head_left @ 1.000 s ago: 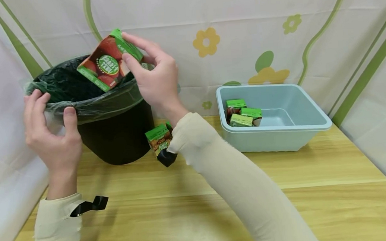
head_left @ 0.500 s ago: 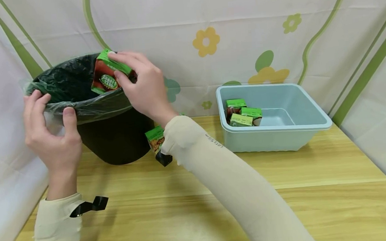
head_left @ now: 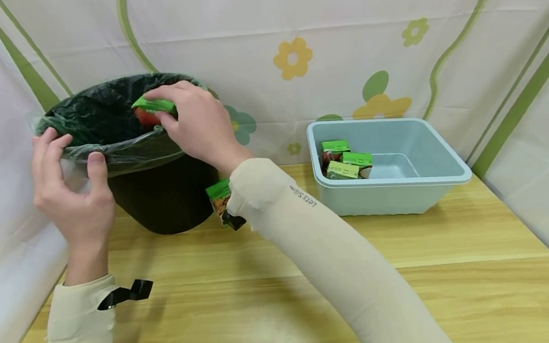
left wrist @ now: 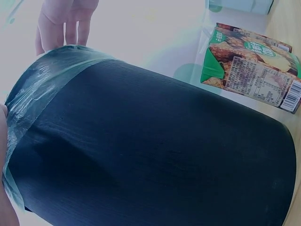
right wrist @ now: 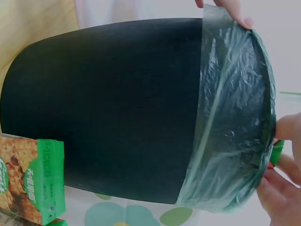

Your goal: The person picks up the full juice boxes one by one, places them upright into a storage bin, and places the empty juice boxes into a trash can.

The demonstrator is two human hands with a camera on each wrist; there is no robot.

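Note:
A black trash can [head_left: 166,195] with a thin green plastic liner [head_left: 137,155] folded over its rim stands at the left. My left hand [head_left: 72,193] grips its near-left rim, fingers over the edge and thumb outside. Inside the mouth, my right hand [head_left: 199,121] holds a juice carton [head_left: 148,115] with a green top and red fruit print, its lower part hidden behind the rim. The right wrist view shows only a corner of this carton [right wrist: 277,151] past the liner. A pineapple-print juice carton [left wrist: 256,61] stands on the table by the can, partly covered by my sleeve in the head view.
On the right of the wooden table [head_left: 283,298] stands a light blue plastic tub [head_left: 377,199]. Several small green-topped cartons [head_left: 343,170] are grouped in its left end. A white curtain [head_left: 263,13] with flower prints hangs right behind.
My right hand has lowered the red-fruit juice carton from above the rim down into the trash can's mouth, turning it upright. My left hand keeps its place on the rim.

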